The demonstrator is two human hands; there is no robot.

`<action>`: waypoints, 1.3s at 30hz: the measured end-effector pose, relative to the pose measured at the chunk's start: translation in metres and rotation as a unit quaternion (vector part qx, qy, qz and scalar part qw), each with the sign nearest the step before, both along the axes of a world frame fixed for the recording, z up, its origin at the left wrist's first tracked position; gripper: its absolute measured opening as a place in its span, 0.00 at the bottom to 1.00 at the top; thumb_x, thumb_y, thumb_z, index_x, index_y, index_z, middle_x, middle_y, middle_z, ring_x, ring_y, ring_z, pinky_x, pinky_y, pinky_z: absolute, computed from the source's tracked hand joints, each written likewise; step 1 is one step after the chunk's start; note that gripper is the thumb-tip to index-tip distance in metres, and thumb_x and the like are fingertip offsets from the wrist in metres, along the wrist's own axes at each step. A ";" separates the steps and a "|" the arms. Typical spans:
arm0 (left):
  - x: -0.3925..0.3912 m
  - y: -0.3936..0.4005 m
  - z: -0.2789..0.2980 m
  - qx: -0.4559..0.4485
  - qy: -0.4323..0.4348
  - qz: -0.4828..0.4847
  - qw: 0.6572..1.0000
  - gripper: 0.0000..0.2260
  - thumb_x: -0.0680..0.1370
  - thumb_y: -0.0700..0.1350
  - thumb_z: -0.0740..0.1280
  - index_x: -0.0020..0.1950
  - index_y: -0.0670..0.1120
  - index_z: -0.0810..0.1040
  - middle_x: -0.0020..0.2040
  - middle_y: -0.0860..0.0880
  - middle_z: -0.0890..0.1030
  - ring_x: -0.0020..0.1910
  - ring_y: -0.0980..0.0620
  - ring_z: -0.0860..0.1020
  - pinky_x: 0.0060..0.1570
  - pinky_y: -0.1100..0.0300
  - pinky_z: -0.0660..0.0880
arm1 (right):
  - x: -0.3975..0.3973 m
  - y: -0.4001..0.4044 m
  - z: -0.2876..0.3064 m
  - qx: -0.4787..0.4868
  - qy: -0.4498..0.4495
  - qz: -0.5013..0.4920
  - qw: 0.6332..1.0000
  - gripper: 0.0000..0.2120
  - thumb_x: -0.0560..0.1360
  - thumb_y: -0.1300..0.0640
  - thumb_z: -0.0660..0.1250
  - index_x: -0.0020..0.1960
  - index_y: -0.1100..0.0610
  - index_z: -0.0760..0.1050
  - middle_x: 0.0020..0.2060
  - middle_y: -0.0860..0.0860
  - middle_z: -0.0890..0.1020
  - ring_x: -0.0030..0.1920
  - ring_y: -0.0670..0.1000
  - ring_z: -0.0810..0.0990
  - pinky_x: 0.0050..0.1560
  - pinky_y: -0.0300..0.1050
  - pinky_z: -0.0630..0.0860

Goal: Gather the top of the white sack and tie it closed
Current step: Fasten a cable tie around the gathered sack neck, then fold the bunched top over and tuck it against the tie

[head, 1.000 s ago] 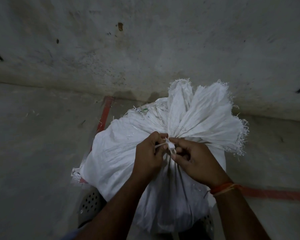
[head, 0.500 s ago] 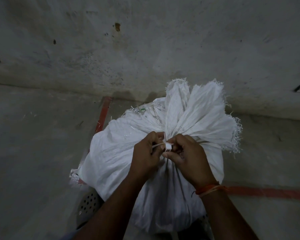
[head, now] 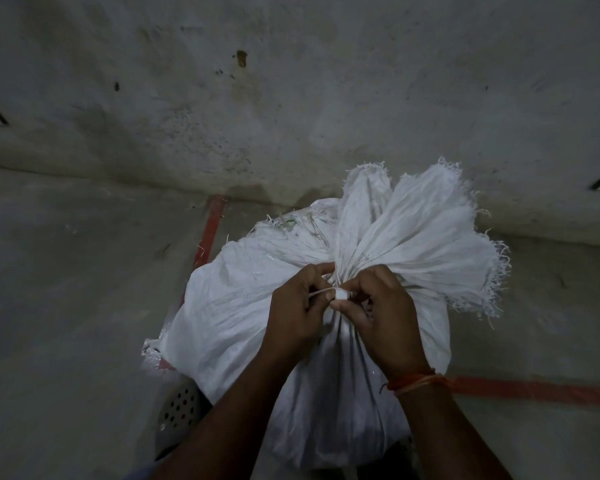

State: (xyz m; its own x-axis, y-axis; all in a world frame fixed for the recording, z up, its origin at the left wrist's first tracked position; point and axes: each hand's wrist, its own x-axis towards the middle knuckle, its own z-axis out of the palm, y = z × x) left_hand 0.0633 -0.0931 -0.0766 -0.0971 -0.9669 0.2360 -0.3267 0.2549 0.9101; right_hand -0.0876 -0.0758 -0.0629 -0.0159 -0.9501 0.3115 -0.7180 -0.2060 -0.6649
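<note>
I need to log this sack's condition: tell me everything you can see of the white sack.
The white sack looks like woven plastic fabric, full and bulging. Its top is gathered into a pleated neck that fans out above into a frayed, thready edge. Both hands, the left hand and the right hand, pinch a thin white tie at the neck. It stands on the floor by a wall.

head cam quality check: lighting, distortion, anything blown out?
Head view: dim overall, grey wall murky; wide-angle bend curves the wall-floor seam; white sack brightest but keeps its folds; the tie between both hands stays sharp.
</note>
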 end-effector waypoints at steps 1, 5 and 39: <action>0.000 0.000 -0.001 0.001 -0.004 0.002 1.000 0.18 0.78 0.36 0.70 0.43 0.61 0.74 0.53 0.68 0.81 0.54 0.67 0.81 0.50 0.71 0.75 | 0.000 -0.001 0.000 0.003 -0.001 -0.001 1.000 0.08 0.69 0.55 0.77 0.44 0.55 0.80 0.42 0.47 0.76 0.42 0.41 0.76 0.41 0.30 0.70; -0.002 0.000 -0.005 0.043 -0.040 0.017 0.998 0.06 0.76 0.43 0.74 0.40 0.47 0.79 0.50 0.59 0.85 0.50 0.62 0.82 0.49 0.61 0.78 | 0.001 0.000 0.003 0.045 -0.101 -0.034 0.993 0.07 0.69 0.54 0.77 0.41 0.54 0.80 0.39 0.48 0.80 0.39 0.44 0.80 0.39 0.30 0.74; -0.040 -0.065 0.200 0.063 0.177 -0.018 0.982 0.23 0.71 0.68 0.71 0.61 0.59 0.82 0.56 0.56 0.86 0.57 0.55 0.84 0.62 0.47 0.79 | 0.015 -0.064 0.192 0.013 -0.442 -0.132 0.887 0.25 0.73 0.34 0.63 0.55 0.53 0.82 0.48 0.50 0.87 0.49 0.50 0.85 0.57 0.53 0.81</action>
